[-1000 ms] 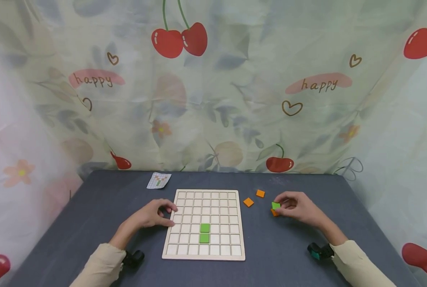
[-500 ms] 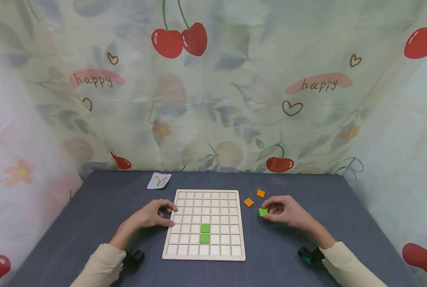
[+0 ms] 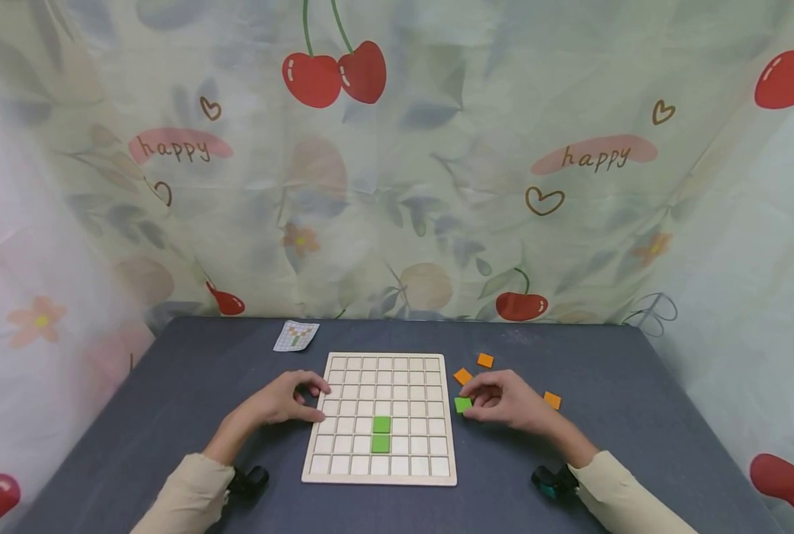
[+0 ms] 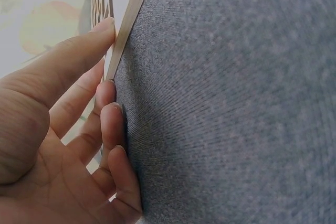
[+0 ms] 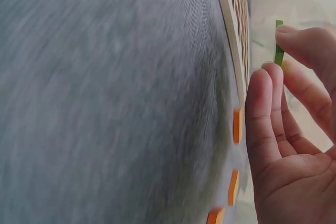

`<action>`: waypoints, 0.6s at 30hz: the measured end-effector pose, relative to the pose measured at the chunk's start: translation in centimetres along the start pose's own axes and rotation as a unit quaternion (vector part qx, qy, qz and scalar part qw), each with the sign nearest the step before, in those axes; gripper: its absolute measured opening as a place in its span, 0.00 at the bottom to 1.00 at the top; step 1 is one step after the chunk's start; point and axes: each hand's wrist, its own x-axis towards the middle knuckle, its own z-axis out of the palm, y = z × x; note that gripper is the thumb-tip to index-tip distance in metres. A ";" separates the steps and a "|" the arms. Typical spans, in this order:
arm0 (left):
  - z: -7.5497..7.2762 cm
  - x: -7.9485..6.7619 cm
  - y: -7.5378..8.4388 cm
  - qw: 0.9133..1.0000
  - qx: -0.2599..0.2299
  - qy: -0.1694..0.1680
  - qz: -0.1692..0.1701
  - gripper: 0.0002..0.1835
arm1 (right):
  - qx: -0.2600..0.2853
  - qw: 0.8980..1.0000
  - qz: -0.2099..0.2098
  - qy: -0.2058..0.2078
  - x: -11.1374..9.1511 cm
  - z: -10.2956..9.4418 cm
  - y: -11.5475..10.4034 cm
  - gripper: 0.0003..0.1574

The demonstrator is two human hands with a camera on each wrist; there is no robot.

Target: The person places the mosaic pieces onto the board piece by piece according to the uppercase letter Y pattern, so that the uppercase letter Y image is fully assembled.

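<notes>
A wooden grid board (image 3: 379, 481) lies flat on the table, with two green square tiles, an upper one (image 3: 381, 424) and a lower one (image 3: 380, 443), in one column. My left hand (image 3: 283, 399) rests at the board's left edge; thumb and fingertips touch the rim, as the left wrist view also shows. Just off the board's right edge, my right hand (image 3: 506, 404) pinches another green tile (image 3: 462, 405) between thumb and fingers. In the right wrist view that tile (image 5: 279, 51) appears edge-on, raised above the table.
Three orange tiles lie right of the board: one (image 3: 462, 376) near its edge, one (image 3: 485, 360) farther back, one (image 3: 552, 400) behind my right wrist. A small printed pattern card (image 3: 295, 336) lies at the back left. A patterned curtain (image 3: 397, 185) hangs behind the table (image 3: 196, 371).
My right hand has carried the green tile leftward toward the board, uncovering the orange tile it had overlapped. My left hand has stayed at the board's edge.
</notes>
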 end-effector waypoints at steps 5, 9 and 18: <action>0.0 0.0 0.1 1.000 0.001 0.000 0.003 0.19 | 0.005 1.000 -0.012 -0.003 0.7 0.9 -0.4 0.16; 0.0 0.0 0.2 1.000 0.000 0.001 0.002 0.19 | 0.012 1.000 -0.021 -0.006 1.2 1.6 -0.6 0.16; -0.1 0.0 0.1 1.000 0.000 -0.002 0.005 0.19 | -0.004 1.000 -0.025 -0.010 2.3 2.9 -1.0 0.14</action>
